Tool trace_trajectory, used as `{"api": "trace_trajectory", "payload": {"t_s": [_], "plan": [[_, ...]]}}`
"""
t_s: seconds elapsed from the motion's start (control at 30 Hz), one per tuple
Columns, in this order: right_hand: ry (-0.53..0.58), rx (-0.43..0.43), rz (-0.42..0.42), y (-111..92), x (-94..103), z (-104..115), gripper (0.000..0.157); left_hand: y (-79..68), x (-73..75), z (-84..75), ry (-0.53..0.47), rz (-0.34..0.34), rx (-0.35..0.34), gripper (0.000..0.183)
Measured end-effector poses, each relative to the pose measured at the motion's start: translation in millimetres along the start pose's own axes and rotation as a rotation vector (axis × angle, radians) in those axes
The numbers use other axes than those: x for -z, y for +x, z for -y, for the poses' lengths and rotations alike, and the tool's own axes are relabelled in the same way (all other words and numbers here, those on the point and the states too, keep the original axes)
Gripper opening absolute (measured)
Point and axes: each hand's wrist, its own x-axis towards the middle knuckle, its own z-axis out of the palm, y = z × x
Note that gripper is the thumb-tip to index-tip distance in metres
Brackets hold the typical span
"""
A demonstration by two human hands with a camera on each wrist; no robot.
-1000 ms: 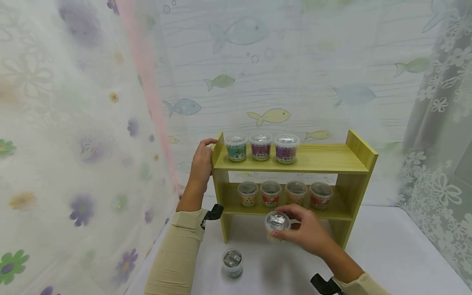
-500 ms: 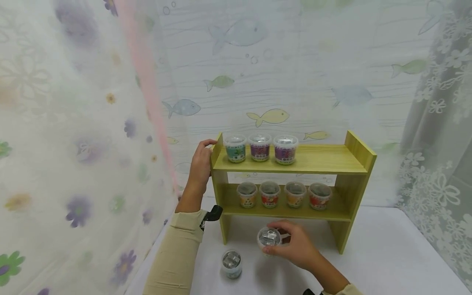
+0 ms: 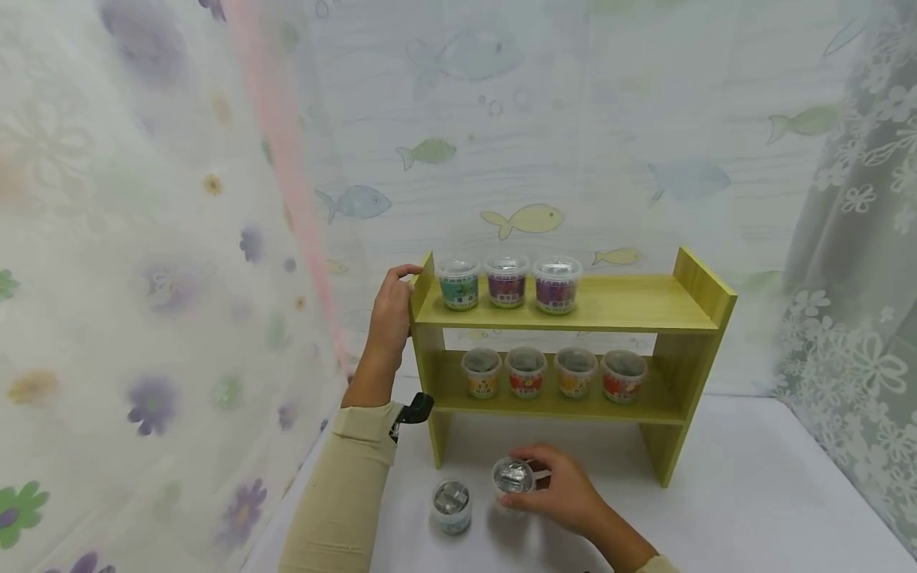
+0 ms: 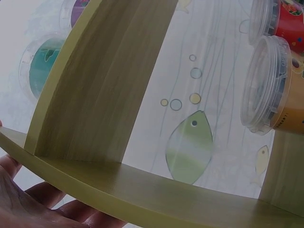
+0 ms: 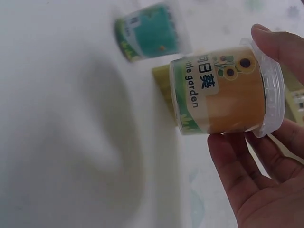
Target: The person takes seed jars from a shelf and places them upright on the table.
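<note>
Right hand (image 3: 555, 489): fingers hold the orange cup (image 5: 223, 95), right of the teal cup (image 3: 451, 509);
Left hand (image 3: 389, 318): fingers grip the shelf (image 3: 637, 304) at left.

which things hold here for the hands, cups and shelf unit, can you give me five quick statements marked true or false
1. The left hand touches the side of the shelf unit. True.
2. Every cup on top has a purple label. False: the upper board bears one teal-labelled cup and two purple-labelled cups.
3. The right hand holds an orange-labelled cup. True.
4. One cup lies on its side. False: all stand upright on the unit or the white table, or are held upright.
5. The lower board bears four cups in a row. True.
</note>
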Motion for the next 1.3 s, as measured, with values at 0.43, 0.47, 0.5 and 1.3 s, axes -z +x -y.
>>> {"api": "trace_trajectory", "payload": {"t_s": [0.43,0.47,0.5,1.3], "plan": [[-0.028,0.041,0.058,4,-14.9,-14,0.066,3.0,0.2,-3.7,-0.016,-0.004,-0.001,0.041],[-0.030,0.039,0.066,4,-16.1,-15,0.067,3.0,0.2,-3.8,-0.016,-0.003,-0.002,0.042],[-0.033,0.038,0.074,4,-17.1,-15,0.067,3.0,0.2,-3.7,-0.014,-0.001,-0.001,0.043],[-0.004,0.019,0.120,4,-35.1,-21,0.062,-0.7,-0.5,-1.9,-0.012,-0.002,0.022,0.043]]}}
